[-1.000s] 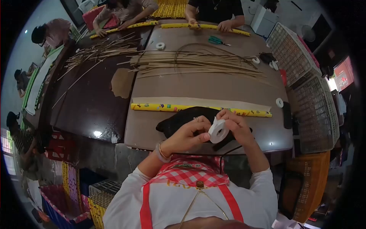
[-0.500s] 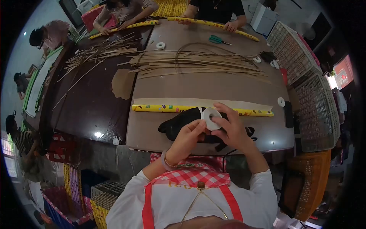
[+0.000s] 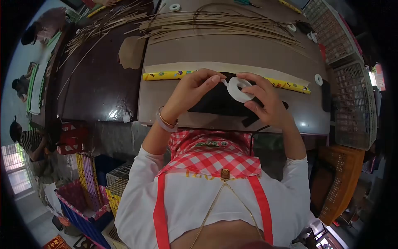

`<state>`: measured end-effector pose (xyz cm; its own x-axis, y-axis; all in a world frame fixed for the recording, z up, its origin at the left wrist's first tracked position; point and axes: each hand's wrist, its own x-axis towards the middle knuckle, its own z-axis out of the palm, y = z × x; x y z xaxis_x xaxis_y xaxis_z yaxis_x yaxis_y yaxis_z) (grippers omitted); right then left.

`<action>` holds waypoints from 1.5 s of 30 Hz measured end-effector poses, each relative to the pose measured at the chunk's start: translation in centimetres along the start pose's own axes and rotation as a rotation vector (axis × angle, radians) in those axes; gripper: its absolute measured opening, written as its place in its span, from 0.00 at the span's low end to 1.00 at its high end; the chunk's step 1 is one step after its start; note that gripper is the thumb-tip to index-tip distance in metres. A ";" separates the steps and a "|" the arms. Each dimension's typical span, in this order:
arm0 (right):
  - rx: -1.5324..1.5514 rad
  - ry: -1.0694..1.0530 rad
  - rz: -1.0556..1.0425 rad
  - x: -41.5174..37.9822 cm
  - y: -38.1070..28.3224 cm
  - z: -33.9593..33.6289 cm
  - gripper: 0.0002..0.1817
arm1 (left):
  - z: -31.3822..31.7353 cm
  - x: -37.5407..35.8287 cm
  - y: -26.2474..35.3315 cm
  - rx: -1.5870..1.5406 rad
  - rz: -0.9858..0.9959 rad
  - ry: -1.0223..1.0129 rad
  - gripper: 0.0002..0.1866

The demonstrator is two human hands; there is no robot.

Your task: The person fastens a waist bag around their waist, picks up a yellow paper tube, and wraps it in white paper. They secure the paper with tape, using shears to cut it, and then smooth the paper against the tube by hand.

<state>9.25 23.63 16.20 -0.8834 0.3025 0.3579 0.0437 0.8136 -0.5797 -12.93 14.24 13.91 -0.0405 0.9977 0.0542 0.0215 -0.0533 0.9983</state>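
Observation:
A roll of white tape (image 3: 235, 92) is in the grip of my right hand (image 3: 265, 99), its fingers curled round the side and into the hole. My left hand (image 3: 195, 91) pinches the free end of the tape, and a short strip spans between the two hands. Beneath both hands lies a black cloth item (image 3: 211, 101) whose kind I cannot make out. Just beyond them a roll of yellow printed paper (image 3: 163, 75) stretches across the table, its middle hidden by my hands. A beige paper edge (image 3: 186, 67) shows behind it.
Thin brown strips (image 3: 224, 27) lie in a pile across the table's far part. A brown paper piece (image 3: 132, 53), another white tape roll (image 3: 318, 79) and a dark flat object (image 3: 326, 96) are on the tables. Plastic baskets (image 3: 352, 103) stand at the right. Other people sit at left.
The view has tipped down toward my body. My left hand has moved away from the tape roll to the left, drawing the tape end out; the right hand still holds the roll.

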 end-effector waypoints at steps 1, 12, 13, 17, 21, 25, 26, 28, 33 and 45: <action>0.006 0.000 -0.003 -0.1 0.0 0.0 0.13 | 0.0 0.0 -0.1 0.012 -0.025 -0.022 0.13; 0.275 -0.021 0.102 -0.5 0.1 0.1 0.10 | 0.3 -2.5 1.7 0.138 -0.103 0.063 0.07; 0.415 -0.014 0.174 -0.6 0.3 0.2 0.08 | 0.2 -3.1 1.5 0.166 -0.004 0.084 0.06; 0.659 -0.179 0.281 -0.5 1.2 0.7 0.18 | -0.3 -5.7 0.7 0.118 0.063 0.257 0.07; 0.953 -0.265 0.514 1.4 1.4 0.6 0.28 | -2.4 -7.2 -0.5 0.010 -0.007 0.372 0.09; 0.792 -0.314 0.567 5.9 2.2 0.0 0.29 | -4.9 -6.5 -1.9 0.087 -0.026 0.547 0.11; 0.796 -0.341 0.545 6.8 2.9 0.4 0.29 | -5.9 -5.9 -2.6 0.143 -0.014 0.596 0.11; 0.504 -0.377 0.494 8.8 5.4 1.5 0.28 | -7.8 -4.6 -3.9 0.221 -0.021 0.685 0.12; 0.568 -0.433 0.643 12.1 11.0 5.7 0.29 | -12.5 -2.3 -8.3 0.738 -0.135 0.817 0.15; 0.306 -0.402 0.680 12.3 14.1 11.0 0.30 | -15.5 0.5 -10.2 0.967 -0.447 0.751 0.11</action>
<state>-6.10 33.33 4.41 -0.8119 0.4304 -0.3944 0.5484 0.3307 -0.7681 -28.67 14.60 4.07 -0.7696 0.6376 0.0339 0.5540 0.6405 0.5318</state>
